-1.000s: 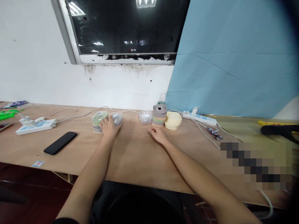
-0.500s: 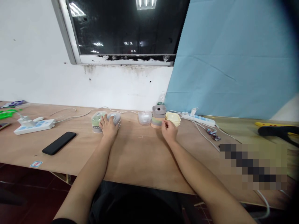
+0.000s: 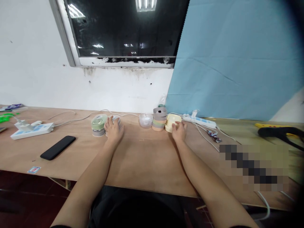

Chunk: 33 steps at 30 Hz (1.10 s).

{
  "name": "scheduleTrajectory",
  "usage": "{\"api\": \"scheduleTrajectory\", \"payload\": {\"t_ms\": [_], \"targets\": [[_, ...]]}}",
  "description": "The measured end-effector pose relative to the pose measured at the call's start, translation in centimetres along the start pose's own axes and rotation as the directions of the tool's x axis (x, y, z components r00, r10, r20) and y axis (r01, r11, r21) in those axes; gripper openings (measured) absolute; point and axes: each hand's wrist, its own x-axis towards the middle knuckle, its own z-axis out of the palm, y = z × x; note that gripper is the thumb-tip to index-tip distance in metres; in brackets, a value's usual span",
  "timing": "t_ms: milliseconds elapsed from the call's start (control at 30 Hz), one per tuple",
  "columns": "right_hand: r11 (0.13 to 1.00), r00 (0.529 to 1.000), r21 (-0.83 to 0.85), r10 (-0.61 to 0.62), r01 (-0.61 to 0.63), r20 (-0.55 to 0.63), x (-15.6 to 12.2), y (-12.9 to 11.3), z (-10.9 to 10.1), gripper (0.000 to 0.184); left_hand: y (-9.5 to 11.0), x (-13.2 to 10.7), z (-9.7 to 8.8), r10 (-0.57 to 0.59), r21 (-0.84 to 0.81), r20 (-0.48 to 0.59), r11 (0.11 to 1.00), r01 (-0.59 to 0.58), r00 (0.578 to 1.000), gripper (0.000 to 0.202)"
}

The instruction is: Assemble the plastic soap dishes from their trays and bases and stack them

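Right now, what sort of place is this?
Probably a makeshift indoor workroom: a bare plywood bench, a power strip lying on it, and a blue sheet hung against a stained white wall.

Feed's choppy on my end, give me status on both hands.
Left hand on round container, beside green-topped stack. Right hand on cream stack. White cord behind.

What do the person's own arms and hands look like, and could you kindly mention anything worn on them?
The left hand and right hand are bare, with no gloves, watch or band showing. Both forearms are bare too, and a black sleeve just shows at the bottom edge of the view.
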Motion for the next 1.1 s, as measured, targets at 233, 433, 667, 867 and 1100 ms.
{"api": "scheduleTrajectory", "payload": {"t_ms": [233,433,667,867,1100], "targets": [[0.997,0.992,0.048,-0.059,0.065,-0.115,0.3,0.2,-0.1,0.021,2.2,-1.4,0.6,0.261,-0.12,0.035,0.959,-0.255,0.965,0.041],[0.994,0.979,0.065,-0.075,0.089,-0.19,0.3,-0.2,-0.3,0.019,2.5,-1.6,0.4,0.281,-0.144,0.098,0.953,-0.266,0.955,0.038],[0.919,0.907,0.135,-0.328,0.372,-0.265,-0.7,-3.1,-1.1,0.017,2.7,-1.4,0.0,0.299,-0.203,0.086,0.939,-0.277,0.95,0.04],[0.683,0.721,0.376,-0.691,0.626,0.054,-4.9,-7.6,-0.1,0.011,2.8,-1.6,0.5,0.368,-0.348,-0.001,0.871,-0.345,0.93,0.068],[0.549,0.517,0.527,-0.826,0.649,0.225,-8.1,-10.4,0.0,0.019,1.7,-1.2,1.1,0.305,-0.477,0.019,0.84,-0.26,0.952,0.072]]}}
